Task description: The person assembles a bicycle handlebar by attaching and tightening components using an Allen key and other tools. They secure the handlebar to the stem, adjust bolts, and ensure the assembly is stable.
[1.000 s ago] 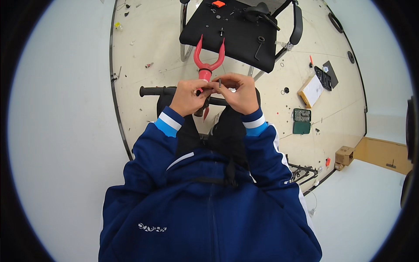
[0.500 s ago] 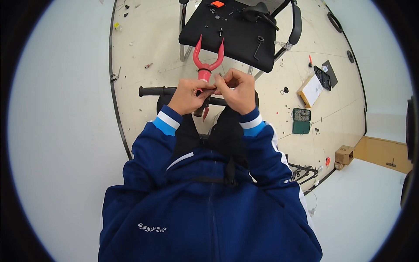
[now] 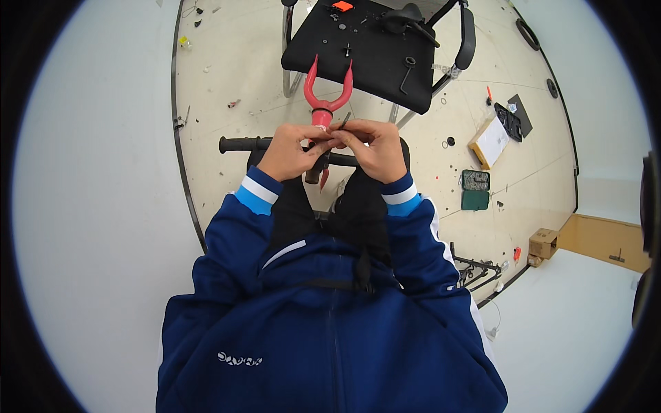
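Note:
A red bicycle fork points away from me, its two prongs reaching the chair seat's front edge. Across my lap lies a black handlebar with a grip at its left end. My left hand is closed in a pinch at the base of the fork, over the bar's middle. Fingertip to fingertip with it, my right hand is closed too. A thin dark rod sticks up from the right fingers. Whatever the left fingers pinch is hidden.
Ahead stands a black chair with small parts, an orange piece and a bicycle saddle on its seat. On the floor at right are a black tool case, a green box and a cardboard box.
My right fingers have lowered and flattened toward the left ones, and the thin dark rod now shows above them. My left hand has shifted slightly. The fork looks nearly still.

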`<state>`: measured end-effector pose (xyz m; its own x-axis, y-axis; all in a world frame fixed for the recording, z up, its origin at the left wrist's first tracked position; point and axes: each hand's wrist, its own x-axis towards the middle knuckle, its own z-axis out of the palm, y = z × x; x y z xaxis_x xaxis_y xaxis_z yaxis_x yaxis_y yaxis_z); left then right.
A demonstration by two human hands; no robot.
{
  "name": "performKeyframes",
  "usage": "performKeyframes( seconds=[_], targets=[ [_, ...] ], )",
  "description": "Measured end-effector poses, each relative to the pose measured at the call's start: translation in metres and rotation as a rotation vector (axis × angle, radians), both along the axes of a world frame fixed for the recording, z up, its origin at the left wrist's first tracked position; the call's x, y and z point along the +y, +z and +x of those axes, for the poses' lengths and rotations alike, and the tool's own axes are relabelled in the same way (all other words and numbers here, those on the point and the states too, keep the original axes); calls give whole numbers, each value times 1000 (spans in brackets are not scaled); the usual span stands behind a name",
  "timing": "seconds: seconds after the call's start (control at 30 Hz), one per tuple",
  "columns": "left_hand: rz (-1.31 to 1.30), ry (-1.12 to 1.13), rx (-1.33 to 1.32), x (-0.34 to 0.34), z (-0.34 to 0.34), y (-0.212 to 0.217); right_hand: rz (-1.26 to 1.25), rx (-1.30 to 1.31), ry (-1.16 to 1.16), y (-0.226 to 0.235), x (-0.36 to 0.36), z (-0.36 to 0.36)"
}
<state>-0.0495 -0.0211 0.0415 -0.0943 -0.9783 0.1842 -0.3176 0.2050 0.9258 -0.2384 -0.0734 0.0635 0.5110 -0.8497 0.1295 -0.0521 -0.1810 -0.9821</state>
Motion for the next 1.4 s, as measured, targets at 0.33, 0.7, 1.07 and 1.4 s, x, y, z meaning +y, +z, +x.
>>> performKeyframes(
  seconds=[0.33, 0.7, 1.07, 1.4],
  targets=[
    [-44, 129, -11, 5, -12, -1, 78, -150, -25, 11, 0, -1],
    [-84, 111, 22, 1, -11, -6, -363, 48, -80, 29, -11, -3],
    [-121, 178, 7, 8, -14, -2, -275, 80, -272, 25, 11, 8],
    [-160, 182, -13, 7, -15, -9, -492, 138, -537, 24, 40, 24]
  ],
)
